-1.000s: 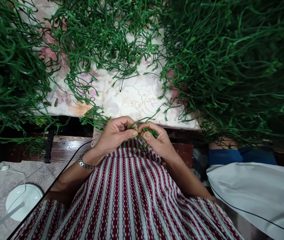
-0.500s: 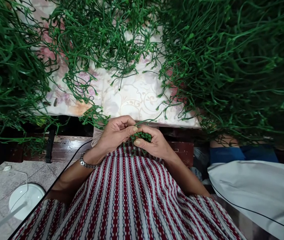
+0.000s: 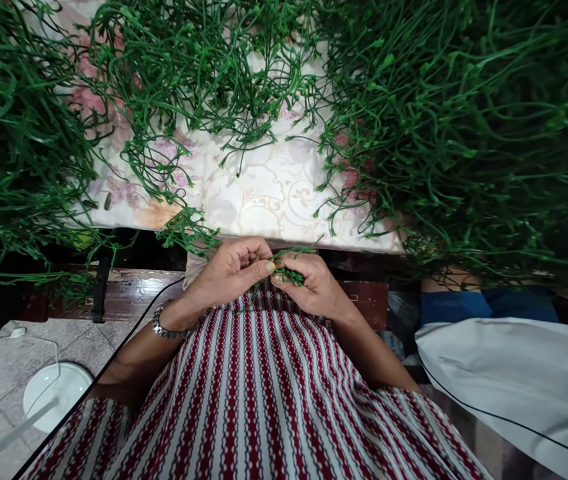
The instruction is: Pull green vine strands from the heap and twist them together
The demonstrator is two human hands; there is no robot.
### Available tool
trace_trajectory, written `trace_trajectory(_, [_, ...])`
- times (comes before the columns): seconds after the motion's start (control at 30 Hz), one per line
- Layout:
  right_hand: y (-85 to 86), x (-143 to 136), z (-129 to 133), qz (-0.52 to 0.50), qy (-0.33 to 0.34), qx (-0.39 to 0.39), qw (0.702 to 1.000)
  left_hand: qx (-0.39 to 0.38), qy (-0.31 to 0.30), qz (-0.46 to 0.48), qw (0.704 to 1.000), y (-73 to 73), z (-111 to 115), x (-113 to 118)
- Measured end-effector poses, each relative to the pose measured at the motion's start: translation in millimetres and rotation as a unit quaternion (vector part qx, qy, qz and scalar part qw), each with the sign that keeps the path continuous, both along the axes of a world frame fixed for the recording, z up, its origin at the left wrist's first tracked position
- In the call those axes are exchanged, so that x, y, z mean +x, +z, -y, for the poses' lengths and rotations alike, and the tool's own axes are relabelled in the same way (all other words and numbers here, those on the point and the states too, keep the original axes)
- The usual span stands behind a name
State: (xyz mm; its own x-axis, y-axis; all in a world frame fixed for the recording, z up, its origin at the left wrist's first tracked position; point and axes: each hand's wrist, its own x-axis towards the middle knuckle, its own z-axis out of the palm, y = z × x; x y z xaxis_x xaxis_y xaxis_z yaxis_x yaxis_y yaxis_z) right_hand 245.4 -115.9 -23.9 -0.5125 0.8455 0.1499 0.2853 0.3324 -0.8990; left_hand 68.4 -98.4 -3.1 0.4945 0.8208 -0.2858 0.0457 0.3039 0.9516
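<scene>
Green sprig (image 3: 290, 275): a small bunch of thin green stems, pinched where my two hands meet, just above the striped cloth on my lap.
Left hand (image 3: 229, 272): I see it curled, thumb and forefinger pressed together on the sprig's left end; the thumb tip touches the right hand's thumb.
Right hand (image 3: 314, 283): fingers folded around the sprig, thumb on top of it, so the bunch sits mostly inside this hand and only a patch of green shows.
Loose stem (image 3: 298, 251): one thin strand runs out of the pinch, up and to the right over the right hand's knuckles.
Wristwatch (image 3: 164, 328): a metal band on my left wrist, below and left of the pinch.
Striped cloth (image 3: 264, 400): red and white stripes, directly under both hands.
Floral sheet (image 3: 269, 193): pale printed fabric just beyond the hands, its near edge close behind the fingers.
Green heaps (image 3: 464, 133): masses of the same stems on the sheet, far side and both flanks of the pinch.
White dish (image 3: 57, 393): on the floor, well left and below.
White fabric (image 3: 514, 387): folded, well to the right and below.
</scene>
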Motion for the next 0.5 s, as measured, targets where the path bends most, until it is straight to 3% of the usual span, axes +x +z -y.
trace_trajectory(0.13, [6.1, 3, 1, 0.070, 0.020, 0.061, 0.995, 0.003, -0.089, -0.058, 0.994, 5.7, -5, -5])
trace_trajectory(0.27, [11.0, 5, 1, 0.060, 0.060, 0.090, 0.992, -0.047, -0.160, -0.036, 0.985, 3.5, -7, -7])
trace_trajectory(0.4, [10.1, 3, -3, -0.044, 0.123, 0.000, 0.991, -0.084, -0.161, 0.019, 0.983, 4.1, -5, -6])
trace_trajectory(0.5, [4.5, 1, -7, -0.139, 0.165, -0.110, 0.970, -0.119, -0.157, 0.061, 0.979, 7.8, -2, -3])
